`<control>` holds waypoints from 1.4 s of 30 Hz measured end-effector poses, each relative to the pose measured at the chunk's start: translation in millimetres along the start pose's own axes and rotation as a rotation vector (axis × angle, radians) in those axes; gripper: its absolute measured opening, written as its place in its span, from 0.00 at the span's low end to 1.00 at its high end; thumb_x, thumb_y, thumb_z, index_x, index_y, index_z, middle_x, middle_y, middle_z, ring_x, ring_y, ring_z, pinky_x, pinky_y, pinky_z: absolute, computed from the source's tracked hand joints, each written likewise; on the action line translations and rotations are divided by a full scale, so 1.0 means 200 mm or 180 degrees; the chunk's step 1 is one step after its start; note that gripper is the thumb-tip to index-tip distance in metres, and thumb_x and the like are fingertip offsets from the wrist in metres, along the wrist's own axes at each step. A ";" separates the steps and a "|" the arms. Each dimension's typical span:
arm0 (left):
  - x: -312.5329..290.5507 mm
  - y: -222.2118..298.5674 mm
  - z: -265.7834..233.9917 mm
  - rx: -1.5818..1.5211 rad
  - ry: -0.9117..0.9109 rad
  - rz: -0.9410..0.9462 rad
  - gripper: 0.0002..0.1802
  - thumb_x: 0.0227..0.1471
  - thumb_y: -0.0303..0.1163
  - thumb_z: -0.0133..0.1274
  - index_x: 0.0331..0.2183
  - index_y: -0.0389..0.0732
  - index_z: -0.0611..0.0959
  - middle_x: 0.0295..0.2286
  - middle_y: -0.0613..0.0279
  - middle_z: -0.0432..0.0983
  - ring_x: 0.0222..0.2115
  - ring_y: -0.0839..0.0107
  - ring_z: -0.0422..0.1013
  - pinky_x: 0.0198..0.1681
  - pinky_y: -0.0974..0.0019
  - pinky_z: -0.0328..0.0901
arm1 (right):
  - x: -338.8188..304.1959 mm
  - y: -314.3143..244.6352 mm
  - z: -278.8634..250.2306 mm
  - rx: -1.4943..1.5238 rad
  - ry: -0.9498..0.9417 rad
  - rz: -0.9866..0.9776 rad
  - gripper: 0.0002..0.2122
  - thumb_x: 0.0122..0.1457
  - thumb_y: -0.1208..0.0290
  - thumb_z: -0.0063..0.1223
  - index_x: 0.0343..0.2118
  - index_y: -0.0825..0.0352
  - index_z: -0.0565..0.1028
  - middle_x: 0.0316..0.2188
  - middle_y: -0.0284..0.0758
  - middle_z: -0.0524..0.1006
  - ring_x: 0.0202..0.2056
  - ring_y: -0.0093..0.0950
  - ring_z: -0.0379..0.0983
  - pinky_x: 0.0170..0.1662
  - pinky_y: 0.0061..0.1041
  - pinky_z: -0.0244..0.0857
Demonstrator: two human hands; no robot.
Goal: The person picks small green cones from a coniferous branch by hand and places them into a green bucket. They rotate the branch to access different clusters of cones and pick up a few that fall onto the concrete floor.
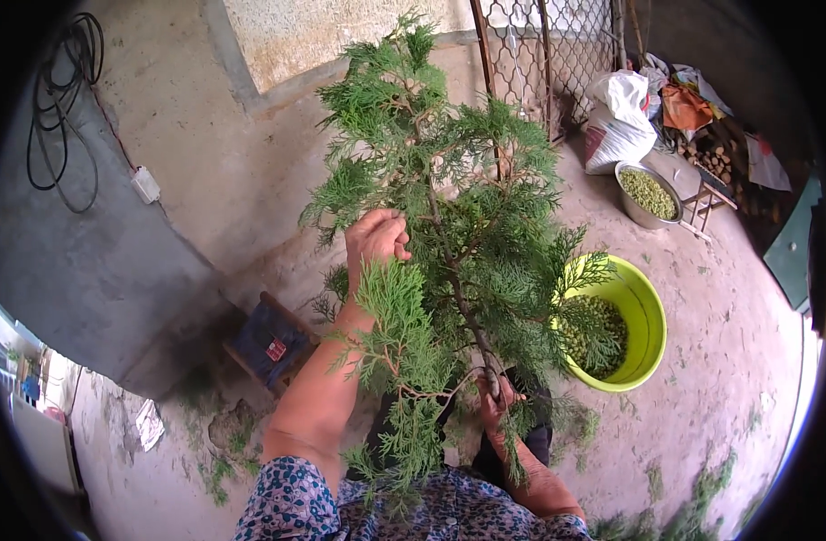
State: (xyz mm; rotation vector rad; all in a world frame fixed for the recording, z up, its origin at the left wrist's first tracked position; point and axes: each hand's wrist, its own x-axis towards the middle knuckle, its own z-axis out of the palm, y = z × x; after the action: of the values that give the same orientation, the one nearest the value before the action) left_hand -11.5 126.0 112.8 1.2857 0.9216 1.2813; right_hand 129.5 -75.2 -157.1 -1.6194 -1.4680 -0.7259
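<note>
A large leafy cypress branch (456,270) stands tilted upright before me, its flat green sprays spreading to both sides. Low down, my right hand (499,401) is closed around the brown stem near its cut end. My left hand (377,239) is raised to the left side of the foliage, its fingers curled together in a pinch; whatever lies between them is hidden. Right of the branch, a yellow-green bucket (646,334) holds many small pale green round pieces (602,347). Some sprays hang over the bucket's left rim.
A metal basin (646,216) of similar green pieces rests at the far right, near a white sack (622,117) and stacked firewood (712,158). A small stool with a dark blue seat (269,343) is at left. Green clippings (702,500) litter the floor. A black hose (57,117) hangs at far left.
</note>
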 end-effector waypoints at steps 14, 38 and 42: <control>-0.30 -0.08 -0.11 -0.2265 0.0172 -0.0144 0.10 0.44 0.19 0.47 0.33 0.32 0.77 0.25 0.57 0.74 0.23 0.70 0.70 0.26 0.69 0.66 | 0.38 -0.14 -0.18 0.2544 -0.0483 0.2124 0.07 0.46 0.80 0.53 0.31 0.71 0.74 0.25 0.35 0.76 0.25 0.21 0.71 0.29 0.18 0.64; -0.73 -0.35 -0.15 -0.0840 -0.1646 -0.0495 0.24 0.45 0.24 0.48 0.48 0.38 0.69 0.37 0.63 0.71 0.33 0.79 0.66 0.37 0.74 0.62 | 0.27 -0.11 0.00 0.3435 -0.0010 0.2576 0.08 0.51 0.77 0.53 0.34 0.70 0.72 0.25 0.26 0.72 0.27 0.14 0.65 0.29 0.15 0.61; -0.79 -0.20 0.08 0.1019 -0.2013 0.0270 0.29 0.39 0.17 0.48 0.48 0.38 0.68 0.19 0.69 0.68 0.19 0.83 0.62 0.26 0.78 0.60 | 0.21 -0.08 0.00 0.3740 -0.0201 0.2602 0.08 0.51 0.76 0.52 0.35 0.69 0.71 0.26 0.26 0.72 0.27 0.15 0.66 0.29 0.15 0.61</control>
State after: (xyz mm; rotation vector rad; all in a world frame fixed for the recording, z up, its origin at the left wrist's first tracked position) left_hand -11.1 -24.9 48.9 1.8527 0.6275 0.7167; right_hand 121.4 -54.0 -118.7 -1.0769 -0.8000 0.5858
